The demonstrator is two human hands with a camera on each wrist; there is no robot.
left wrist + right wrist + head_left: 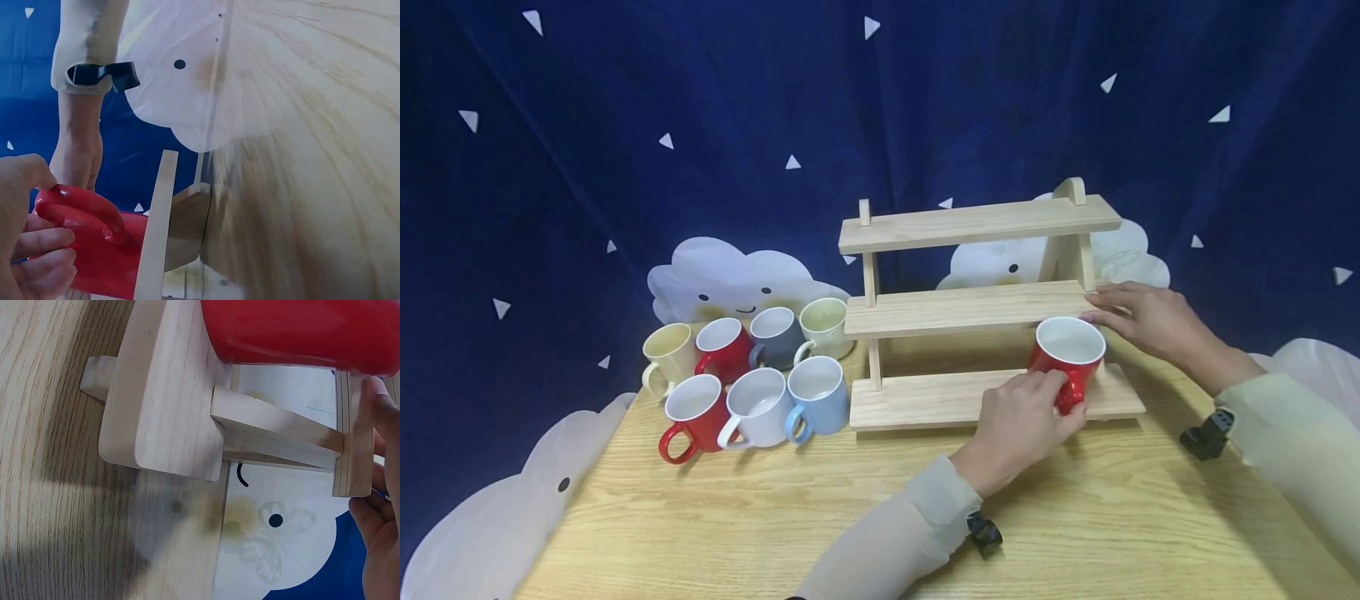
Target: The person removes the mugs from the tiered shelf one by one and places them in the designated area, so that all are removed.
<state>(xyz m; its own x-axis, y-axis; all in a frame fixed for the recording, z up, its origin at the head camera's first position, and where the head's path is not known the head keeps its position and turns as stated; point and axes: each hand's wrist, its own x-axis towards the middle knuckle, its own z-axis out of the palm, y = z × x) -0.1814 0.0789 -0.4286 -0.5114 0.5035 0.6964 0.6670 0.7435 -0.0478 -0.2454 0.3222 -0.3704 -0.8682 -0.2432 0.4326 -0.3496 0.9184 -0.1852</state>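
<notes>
A red mug [1070, 354] with a white inside is upright at the right end of the bottom board of a three-tier wooden shelf [925, 402]. My left hand [1026, 417] holds the mug by its handle, which faces forward. In the left wrist view, fingers curl at the red handle [87, 203]; the mug's base is partly hidden behind the bottom board's edge [156, 225]. My right hand [1150, 321] grips the right end of the middle board [970, 310], thumb toward the front. The right wrist view shows fingertips at that board's end [355, 444].
Several mugs stand in two rows left of the shelf: a front red mug [698, 412], white mug [760, 408], light blue mug [818, 396], and behind them a cream mug [672, 354], another red mug [724, 350], grey mug [777, 337] and pale green mug [826, 327]. A blue curtain [737, 100] hangs behind.
</notes>
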